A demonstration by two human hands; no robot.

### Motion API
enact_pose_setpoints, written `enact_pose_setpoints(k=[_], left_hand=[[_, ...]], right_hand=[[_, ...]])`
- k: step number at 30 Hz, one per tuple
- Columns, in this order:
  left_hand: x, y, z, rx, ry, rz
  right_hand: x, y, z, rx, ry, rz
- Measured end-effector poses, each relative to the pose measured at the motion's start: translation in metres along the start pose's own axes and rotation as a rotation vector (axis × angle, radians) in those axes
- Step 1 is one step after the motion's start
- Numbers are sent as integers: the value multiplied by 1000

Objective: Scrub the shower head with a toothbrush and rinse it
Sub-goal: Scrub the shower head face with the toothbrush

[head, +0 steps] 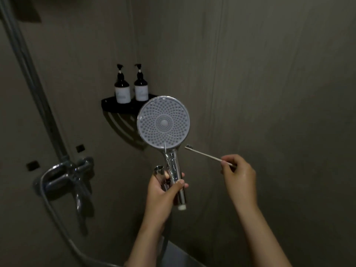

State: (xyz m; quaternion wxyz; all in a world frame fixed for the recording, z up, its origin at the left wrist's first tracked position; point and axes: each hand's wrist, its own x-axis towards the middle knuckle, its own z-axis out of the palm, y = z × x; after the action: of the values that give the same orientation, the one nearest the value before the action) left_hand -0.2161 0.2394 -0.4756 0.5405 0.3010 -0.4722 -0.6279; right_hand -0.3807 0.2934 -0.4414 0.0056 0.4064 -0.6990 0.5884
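Note:
A round chrome shower head [163, 123] with a pale grey nozzle face points toward me, held upright. My left hand [163, 191] is wrapped around its chrome handle, together with the hose's loose end fitting. The handle's lower end shows a white tip. My right hand [238, 173] pinches the end of a thin white toothbrush [204, 154]. The dark bristled tip sits just right of the head's lower rim, a small gap apart from it.
A black corner shelf [111, 106] behind the shower head carries two dark pump bottles [122, 89]. The chrome mixer tap [65, 178] is mounted on the left wall, with a riser pipe [28, 74] above it and a hose [57, 224] curving down. Grey wall panels surround everything.

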Motion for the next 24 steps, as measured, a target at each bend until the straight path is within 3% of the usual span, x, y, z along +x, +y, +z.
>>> enact_pose_setpoints(k=[5, 10, 15, 19, 24], left_hand=[[-72, -37, -7, 71, 72, -109], [-122, -68, -17, 131, 195, -201], [-151, -90, -41, 94, 146, -336], [-160, -96, -55, 10, 87, -434], [-147, -92, -66, 1, 103, -414]], right_hand=[[-68, 29, -47, 19, -57, 136], [-119, 60, -73, 153, -75, 411], [-150, 73, -71, 388, -48, 695], [-159, 74, -68, 440, 69, 771], [-157, 67, -72, 537, 188, 733]])
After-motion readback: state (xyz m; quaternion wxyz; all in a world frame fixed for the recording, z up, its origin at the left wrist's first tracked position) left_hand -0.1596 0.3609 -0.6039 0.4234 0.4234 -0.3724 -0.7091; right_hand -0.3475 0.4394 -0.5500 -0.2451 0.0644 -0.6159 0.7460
